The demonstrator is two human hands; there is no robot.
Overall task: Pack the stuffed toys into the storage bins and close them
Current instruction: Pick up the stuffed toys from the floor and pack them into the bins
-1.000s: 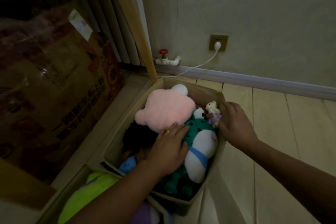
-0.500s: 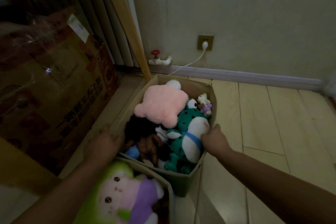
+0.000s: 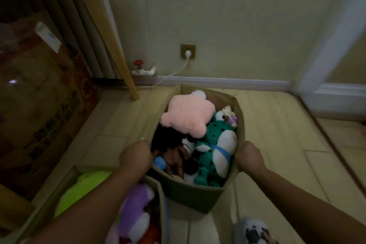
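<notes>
Left hand [image 3: 136, 156]: gripping the left rim of the fabric bin [image 3: 190, 194], fingers curled over the edge.
Right hand [image 3: 248, 156]: gripping the right rim, fingers curled.
Fabric bin: standing open in the frame centre, holding a pink plush [image 3: 187, 116] and a green frog plush [image 3: 216, 150].
Second bin [image 3: 161, 200]: lower left, holding a purple toy [image 3: 136, 202].
Cardboard box [image 3: 39, 93]: at the left, its dark printed characters are too blurred to read.

Pretty dim, murky shot with a greenish cast. Left of the bin [image 3: 190, 198] it's nearly black, with one small glint on the box [image 3: 12, 81]. Edges bend and smear, especially the door frame [image 3: 328, 45].
</notes>
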